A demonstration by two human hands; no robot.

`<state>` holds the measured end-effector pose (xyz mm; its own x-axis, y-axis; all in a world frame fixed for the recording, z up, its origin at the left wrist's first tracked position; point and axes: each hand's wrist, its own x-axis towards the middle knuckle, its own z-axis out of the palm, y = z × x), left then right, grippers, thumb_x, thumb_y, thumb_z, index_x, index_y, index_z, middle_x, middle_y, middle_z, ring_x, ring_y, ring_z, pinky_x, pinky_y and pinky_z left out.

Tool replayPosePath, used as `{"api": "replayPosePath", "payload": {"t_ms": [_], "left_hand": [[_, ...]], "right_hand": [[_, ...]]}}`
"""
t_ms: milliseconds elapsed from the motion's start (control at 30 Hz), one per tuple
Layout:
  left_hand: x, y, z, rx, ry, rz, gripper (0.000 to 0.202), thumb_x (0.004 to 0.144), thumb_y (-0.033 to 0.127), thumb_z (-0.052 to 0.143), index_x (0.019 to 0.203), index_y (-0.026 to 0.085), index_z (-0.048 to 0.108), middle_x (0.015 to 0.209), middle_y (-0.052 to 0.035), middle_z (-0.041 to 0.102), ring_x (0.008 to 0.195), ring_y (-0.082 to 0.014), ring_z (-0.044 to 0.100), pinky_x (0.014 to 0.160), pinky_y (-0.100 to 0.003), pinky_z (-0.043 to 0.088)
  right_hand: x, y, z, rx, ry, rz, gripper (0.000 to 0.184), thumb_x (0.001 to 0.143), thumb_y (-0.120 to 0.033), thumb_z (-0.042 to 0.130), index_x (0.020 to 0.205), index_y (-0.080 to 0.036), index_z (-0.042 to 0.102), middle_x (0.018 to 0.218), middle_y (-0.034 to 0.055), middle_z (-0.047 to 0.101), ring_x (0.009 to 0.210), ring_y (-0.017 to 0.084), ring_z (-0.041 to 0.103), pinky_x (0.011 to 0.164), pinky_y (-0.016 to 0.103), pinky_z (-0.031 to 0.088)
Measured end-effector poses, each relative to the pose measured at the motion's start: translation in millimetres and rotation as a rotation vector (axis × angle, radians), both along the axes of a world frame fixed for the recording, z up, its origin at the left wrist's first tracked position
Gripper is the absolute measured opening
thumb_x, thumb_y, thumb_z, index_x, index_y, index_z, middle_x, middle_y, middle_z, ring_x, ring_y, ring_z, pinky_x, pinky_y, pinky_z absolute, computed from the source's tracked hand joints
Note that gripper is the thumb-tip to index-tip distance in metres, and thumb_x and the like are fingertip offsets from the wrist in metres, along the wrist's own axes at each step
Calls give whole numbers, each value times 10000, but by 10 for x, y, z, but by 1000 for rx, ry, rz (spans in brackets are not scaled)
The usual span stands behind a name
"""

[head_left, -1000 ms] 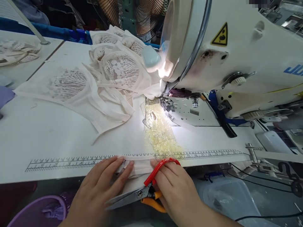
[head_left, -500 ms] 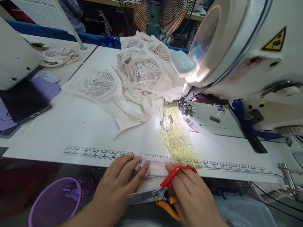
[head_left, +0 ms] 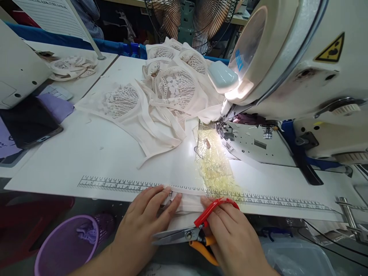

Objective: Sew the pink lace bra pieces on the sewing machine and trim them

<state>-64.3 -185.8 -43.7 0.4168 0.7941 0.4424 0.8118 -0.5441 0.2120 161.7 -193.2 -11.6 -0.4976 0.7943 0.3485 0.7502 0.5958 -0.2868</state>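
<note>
A white fabric strip (head_left: 188, 201), part of a garment, lies along the printed ruler (head_left: 115, 186) at the table's front edge. My left hand (head_left: 149, 214) grips its left end between thumb and fingers. At the strip's other end, the fingertips of my right hand (head_left: 232, 230) press on the fabric. That hand also holds scissors (head_left: 189, 234) with one red and one orange handle; their blades point left, toward my left hand. The lower part of the fabric hangs below the edge, partly hidden by hands and scissors.
White lace bras (head_left: 175, 86) lie piled on the table behind. A lit sewing machine (head_left: 273, 76) stands at right, with yellowish tape (head_left: 214, 161) before its needle area. A black phone (head_left: 31, 122) lies at left. Below the edge are a purple basket (head_left: 69, 245) and a clear bin (head_left: 299, 257).
The strip's middle has shifted slightly upward between my hands. Both hands and the scissors stay almost in the same place.
</note>
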Motion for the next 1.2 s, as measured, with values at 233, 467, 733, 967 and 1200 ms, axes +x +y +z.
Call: {"api": "replayPosePath", "payload": {"t_ms": [233, 467, 733, 967, 1200], "left_hand": [[-52, 30, 21, 9, 85, -71, 360, 946, 158, 439, 1270, 235, 575, 1159, -105, 604, 1150, -293, 526, 1002, -463, 416], [-85, 170, 105, 103, 147, -191, 354, 900, 180, 515, 1250, 156, 564, 1133, -154, 553, 1055, -311, 546, 953, -442, 410], [-84, 201, 112, 111, 158, -204, 392, 887, 269, 536, 1262, 157, 555, 1101, -152, 562, 1033, -315, 563, 918, -438, 432], [-21, 208, 126, 204, 147, -177, 329, 882, 156, 488, 1187, 164, 612, 1043, -153, 619, 968, -310, 597, 842, -454, 501], [-283, -184, 29, 107, -140, -96, 570, 921, 171, 465, 1463, 221, 297, 1239, -160, 550, 1160, -290, 555, 912, -414, 524]], "right_hand": [[-30, 16, 27, 13, 21, -14, 324, 938, -84, 377, 1129, -28, 633, 966, 121, 736, 834, 255, 675, 720, 369, 574], [-84, 55, 41, 28, 51, -66, 267, 954, -68, 399, 1014, -68, 660, 845, 99, 725, 755, 228, 668, 695, 344, 567], [-83, 49, 66, 35, 111, -84, 258, 954, -66, 396, 1008, -81, 648, 800, 95, 697, 729, 219, 630, 672, 337, 535], [-140, 68, 34, 47, 152, -151, 248, 852, -46, 423, 721, -180, 585, 630, 39, 597, 622, 199, 543, 570, 299, 453], [-186, 1, 135, 142, 257, -138, 204, 794, -107, 451, 635, -233, 424, 572, 1, 532, 527, 158, 471, 478, 257, 356]]}}
